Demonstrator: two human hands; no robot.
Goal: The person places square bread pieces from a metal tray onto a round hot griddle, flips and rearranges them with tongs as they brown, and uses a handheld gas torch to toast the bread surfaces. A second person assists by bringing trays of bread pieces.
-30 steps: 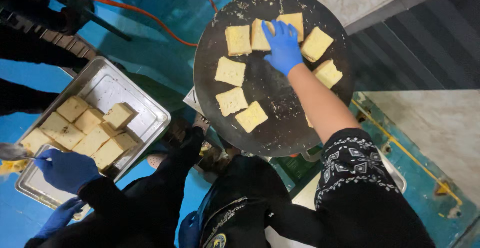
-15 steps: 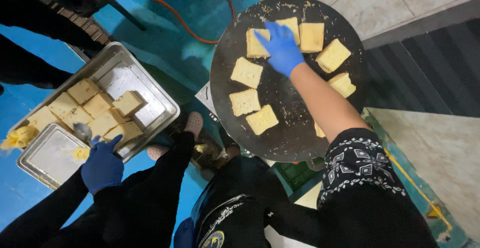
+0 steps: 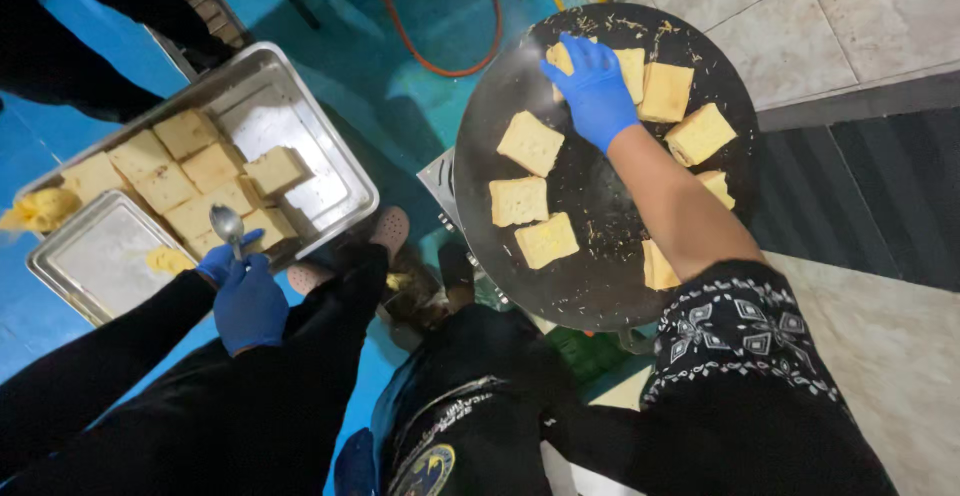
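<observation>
The floor was painted blue-green on the left and tiled pale on the right, with an orange hose (image 3: pixel 420 41) lying across the far part. A round black griddle (image 3: pixel 600 286) stood at centre right and carried square yellow bread slices (image 3: pixel 529 143) spread well apart. The right hand (image 3: pixel 592 91), in a blue glove, lay with its fingers spread and flat on a slice at the far edge of the griddle, pressing rather than gripping it. The left hand (image 3: pixel 245 296), also gloved, was clenched around the handle of a metal spoon (image 3: pixel 226 224), its bowl over the near edge of a steel tray (image 3: pixel 330 146) holding more slices. The step in hand appeared to be seating a slice on the griddle. The next move would call for a light, brief touch, the plate being presumably hot.
</observation>
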